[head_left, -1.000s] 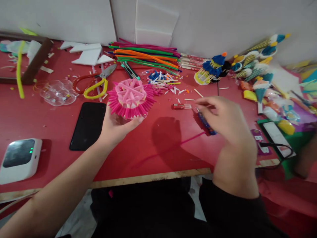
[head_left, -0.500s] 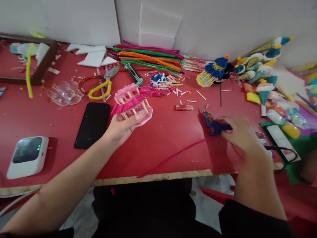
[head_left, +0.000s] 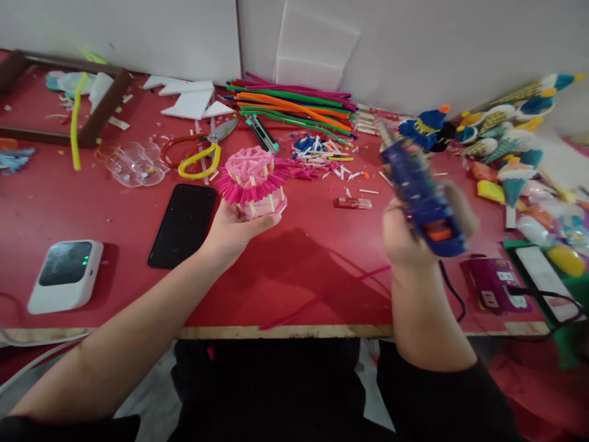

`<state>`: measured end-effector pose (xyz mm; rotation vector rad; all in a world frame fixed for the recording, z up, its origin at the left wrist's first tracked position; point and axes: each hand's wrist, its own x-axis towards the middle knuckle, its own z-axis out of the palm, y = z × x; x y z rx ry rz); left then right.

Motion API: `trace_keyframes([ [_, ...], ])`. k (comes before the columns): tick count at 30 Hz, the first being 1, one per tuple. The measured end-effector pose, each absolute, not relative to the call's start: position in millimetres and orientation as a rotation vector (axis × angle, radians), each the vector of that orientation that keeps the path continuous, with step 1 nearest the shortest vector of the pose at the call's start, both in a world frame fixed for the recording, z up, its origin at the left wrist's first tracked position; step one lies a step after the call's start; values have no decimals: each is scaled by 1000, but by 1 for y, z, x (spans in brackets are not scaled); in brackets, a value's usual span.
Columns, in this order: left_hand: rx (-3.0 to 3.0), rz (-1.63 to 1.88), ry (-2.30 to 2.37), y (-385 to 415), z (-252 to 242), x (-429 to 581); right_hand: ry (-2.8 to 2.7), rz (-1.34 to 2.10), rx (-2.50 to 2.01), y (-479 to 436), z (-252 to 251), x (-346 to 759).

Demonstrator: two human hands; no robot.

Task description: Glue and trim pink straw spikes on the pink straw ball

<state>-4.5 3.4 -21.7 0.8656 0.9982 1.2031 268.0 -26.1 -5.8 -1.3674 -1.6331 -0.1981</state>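
My left hand (head_left: 234,236) is closed on the base of a small pink carousel-like model (head_left: 252,181), held tilted above the table. It has a round pink top, a frilled magenta band and short wooden sticks as posts. My right hand (head_left: 405,236) grips a dark blue hot glue gun (head_left: 416,190), lifted off the table with its nozzle pointing up and away to the left. The glue gun is smeared by motion. Below it a magenta pipe cleaner (head_left: 322,298) lies across the table's front part.
A black phone (head_left: 183,226) and a white device (head_left: 67,276) lie left. Scissors (head_left: 202,161), a cutter (head_left: 262,134) and bundled pipe cleaners (head_left: 294,107) are behind. A purple power box (head_left: 494,283) with a black cable and colourful craft cones (head_left: 499,126) stand right.
My right hand has picked the glue gun up off the table and raised it. The pink model in my left hand has tipped, so its round top faces me more.
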Motion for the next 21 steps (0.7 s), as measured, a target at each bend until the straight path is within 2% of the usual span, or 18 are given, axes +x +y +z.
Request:
trace_keyframes([
  [2,909,1197,1016,5,-24,-5,-1634,-330,-1161,-28,-11,245],
  [8,1361,1296,1112,7,-45,-8,-1797,-123,-918,-29,-19,236],
  [14,1466,1302,1111,2,-56,-11,-1927,89,-883,-36,-20,237],
  [21,1505,1275,1015,0,-55,-14,-1960,68,-893,-37,-20,233],
])
